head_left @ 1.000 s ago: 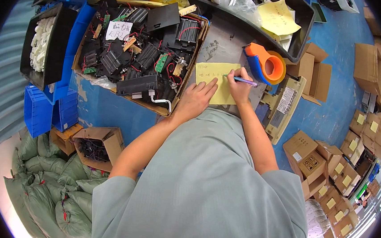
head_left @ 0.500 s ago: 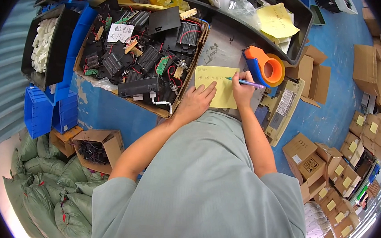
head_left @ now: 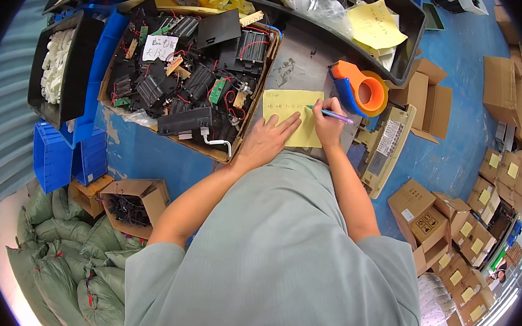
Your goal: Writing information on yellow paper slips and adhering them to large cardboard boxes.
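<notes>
A yellow sheet of paper (head_left: 304, 131) lies on the grey work surface before me, with a line of handwriting near its top. My left hand (head_left: 269, 140) rests flat on the sheet's left part, fingers stretched out. Pinched in my right hand (head_left: 328, 126) is a purple and teal pen (head_left: 339, 116), its tip on the paper at the end of the written line. Just beyond that hand stands an orange and blue tape dispenser (head_left: 360, 89). Left of the sheet is a cardboard box (head_left: 257, 103) full of black plastic battery holders, red wires and green circuit boards.
A black tray (head_left: 415, 37) of plastic bags and yellow paper stands at the back. Beige equipment (head_left: 391, 145) sits at right. Cardboard boxes (head_left: 414, 206) stand on the blue floor. Blue bins (head_left: 53, 156) and green sacks (head_left: 63, 264) are at left.
The view has shifted slightly, so the box, paper and tape dispenser appear a little further left. Both hands keep their places on the sheet; the pen stays near the line's end.
</notes>
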`<move>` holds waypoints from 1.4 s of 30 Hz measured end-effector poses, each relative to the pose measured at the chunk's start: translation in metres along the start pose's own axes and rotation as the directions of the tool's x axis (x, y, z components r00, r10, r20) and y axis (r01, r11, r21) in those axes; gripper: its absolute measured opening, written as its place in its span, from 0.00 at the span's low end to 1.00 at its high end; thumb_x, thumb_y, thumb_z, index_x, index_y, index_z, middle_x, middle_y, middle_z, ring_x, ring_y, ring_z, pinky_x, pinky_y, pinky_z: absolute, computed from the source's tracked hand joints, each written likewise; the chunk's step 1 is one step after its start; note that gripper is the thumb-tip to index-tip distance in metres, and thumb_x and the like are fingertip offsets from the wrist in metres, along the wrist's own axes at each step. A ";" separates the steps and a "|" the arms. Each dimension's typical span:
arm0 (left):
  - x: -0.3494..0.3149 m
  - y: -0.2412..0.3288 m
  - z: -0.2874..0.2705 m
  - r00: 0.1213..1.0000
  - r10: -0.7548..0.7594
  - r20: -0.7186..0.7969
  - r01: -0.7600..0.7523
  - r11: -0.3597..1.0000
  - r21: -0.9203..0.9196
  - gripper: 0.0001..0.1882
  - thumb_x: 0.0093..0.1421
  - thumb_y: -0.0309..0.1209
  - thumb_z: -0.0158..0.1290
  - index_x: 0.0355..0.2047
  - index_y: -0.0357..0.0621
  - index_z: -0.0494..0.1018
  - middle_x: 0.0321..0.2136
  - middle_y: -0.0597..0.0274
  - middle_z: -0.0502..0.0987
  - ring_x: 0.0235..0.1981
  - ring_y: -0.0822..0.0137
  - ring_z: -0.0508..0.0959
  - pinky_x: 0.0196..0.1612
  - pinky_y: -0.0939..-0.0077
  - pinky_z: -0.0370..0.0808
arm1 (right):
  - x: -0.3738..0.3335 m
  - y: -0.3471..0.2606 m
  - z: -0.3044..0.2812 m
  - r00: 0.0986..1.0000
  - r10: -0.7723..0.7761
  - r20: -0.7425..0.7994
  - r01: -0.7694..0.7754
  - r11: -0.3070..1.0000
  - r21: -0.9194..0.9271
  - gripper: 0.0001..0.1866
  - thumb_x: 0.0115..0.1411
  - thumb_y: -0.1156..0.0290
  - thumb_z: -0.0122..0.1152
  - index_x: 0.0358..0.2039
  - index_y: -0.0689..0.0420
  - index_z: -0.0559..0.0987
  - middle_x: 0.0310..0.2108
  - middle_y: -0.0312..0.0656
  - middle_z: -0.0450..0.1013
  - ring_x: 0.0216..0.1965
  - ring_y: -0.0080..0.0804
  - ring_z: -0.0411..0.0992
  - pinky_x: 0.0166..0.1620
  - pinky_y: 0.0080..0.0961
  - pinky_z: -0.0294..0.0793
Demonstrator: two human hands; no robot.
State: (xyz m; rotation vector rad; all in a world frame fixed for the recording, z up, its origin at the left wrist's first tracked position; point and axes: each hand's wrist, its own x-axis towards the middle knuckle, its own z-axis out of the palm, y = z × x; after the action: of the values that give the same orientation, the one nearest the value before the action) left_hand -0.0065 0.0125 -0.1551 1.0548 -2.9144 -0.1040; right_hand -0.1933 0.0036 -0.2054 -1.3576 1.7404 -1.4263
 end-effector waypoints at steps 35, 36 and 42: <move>-0.002 0.001 0.003 0.999 -0.023 -0.030 0.022 0.999 -0.049 0.32 0.51 0.30 0.53 0.59 0.44 0.66 0.63 0.69 0.64 0.37 0.63 0.68 0.38 0.72 0.68 | 0.000 0.004 -0.002 0.998 -0.024 0.051 0.027 0.999 -0.041 0.13 0.53 0.78 0.62 0.19 0.58 0.65 0.14 0.33 0.62 0.16 0.25 0.54 0.21 0.22 0.58; -0.002 0.001 0.003 0.999 -0.022 -0.037 0.021 0.999 -0.049 0.32 0.51 0.30 0.53 0.59 0.43 0.66 0.63 0.69 0.65 0.36 0.63 0.68 0.38 0.72 0.68 | 0.000 0.003 -0.002 0.998 -0.020 0.054 0.021 0.999 -0.031 0.13 0.53 0.78 0.61 0.19 0.58 0.65 0.14 0.33 0.62 0.16 0.25 0.54 0.21 0.22 0.58; -0.002 0.001 0.002 0.999 -0.023 -0.035 0.022 0.999 -0.048 0.32 0.51 0.30 0.53 0.59 0.44 0.66 0.63 0.70 0.64 0.36 0.63 0.68 0.37 0.73 0.67 | 0.000 0.003 -0.003 0.998 -0.009 0.069 0.011 0.999 -0.030 0.14 0.54 0.78 0.62 0.18 0.58 0.66 0.14 0.33 0.63 0.16 0.24 0.54 0.21 0.21 0.58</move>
State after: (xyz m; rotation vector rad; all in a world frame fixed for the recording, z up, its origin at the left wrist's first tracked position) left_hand -0.0060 0.0149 -0.1571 1.0713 -2.8539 -0.1525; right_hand -0.1967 0.0042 -0.2071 -1.4167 1.7203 -1.3471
